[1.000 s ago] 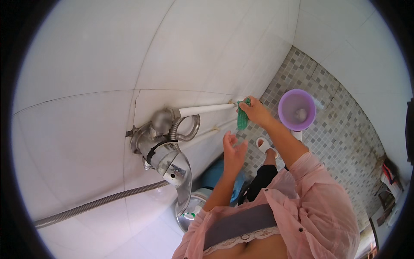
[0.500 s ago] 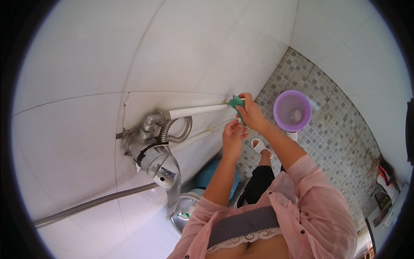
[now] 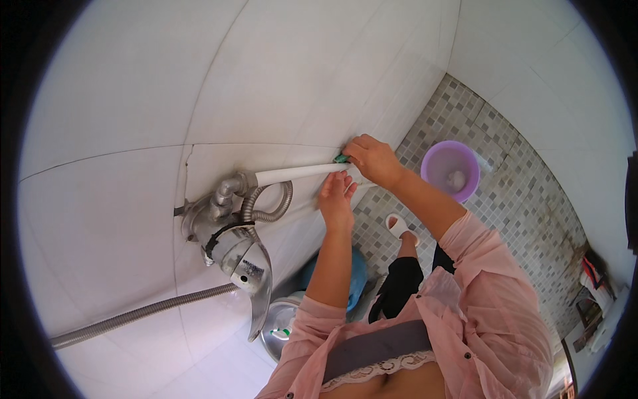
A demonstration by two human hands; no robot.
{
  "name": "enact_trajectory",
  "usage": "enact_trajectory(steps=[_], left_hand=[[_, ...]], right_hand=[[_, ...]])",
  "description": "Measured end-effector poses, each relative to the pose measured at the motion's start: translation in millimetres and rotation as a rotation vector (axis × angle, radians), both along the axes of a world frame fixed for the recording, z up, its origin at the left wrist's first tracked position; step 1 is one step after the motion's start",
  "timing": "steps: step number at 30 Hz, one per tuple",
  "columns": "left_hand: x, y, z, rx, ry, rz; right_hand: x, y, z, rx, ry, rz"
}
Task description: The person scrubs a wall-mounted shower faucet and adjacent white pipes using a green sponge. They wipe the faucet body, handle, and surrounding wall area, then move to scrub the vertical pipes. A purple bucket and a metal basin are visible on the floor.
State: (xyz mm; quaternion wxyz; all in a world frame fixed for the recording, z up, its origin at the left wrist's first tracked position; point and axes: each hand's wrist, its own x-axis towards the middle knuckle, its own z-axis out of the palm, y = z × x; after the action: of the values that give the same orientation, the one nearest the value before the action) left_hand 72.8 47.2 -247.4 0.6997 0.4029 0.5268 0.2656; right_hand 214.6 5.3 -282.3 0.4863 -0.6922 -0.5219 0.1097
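A white pipe (image 3: 292,175) runs along the tiled wall from a metal valve fitting (image 3: 229,189). My right hand (image 3: 375,161) is closed on a bunched green cloth (image 3: 341,159) and holds it against the top of the pipe. Most of the cloth is hidden behind the fingers. Just below the same pipe is my left hand (image 3: 336,201), its fingers bent and apart with nothing visible in them. Whether its fingertips touch the pipe I cannot tell.
A flexible metal hose (image 3: 149,318) and a curved lever (image 3: 261,292) hang by the valve. A blue tub (image 3: 357,279) and a metal basin (image 3: 269,336) stand below. A purple bucket (image 3: 428,159) with water and a white lump sits on the mosaic floor (image 3: 505,219).
Both hands have moved left along the pipe toward the valve. The green cloth moved with my right hand and shows less now.
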Motion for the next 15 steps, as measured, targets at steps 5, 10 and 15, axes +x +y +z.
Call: enact_trajectory(steps=[5,10,15], left_hand=[[3,3,-2,-0.061,-0.081,0.042],[-1,4,-4,-0.074,-0.13,0.032],[3,8,-3,-0.149,-0.168,0.062]], right_hand=[[13,-1,3,-0.031,0.034,0.121],[6,1,17,-0.007,0.083,0.064],[15,8,29,-0.048,-0.077,0.204]])
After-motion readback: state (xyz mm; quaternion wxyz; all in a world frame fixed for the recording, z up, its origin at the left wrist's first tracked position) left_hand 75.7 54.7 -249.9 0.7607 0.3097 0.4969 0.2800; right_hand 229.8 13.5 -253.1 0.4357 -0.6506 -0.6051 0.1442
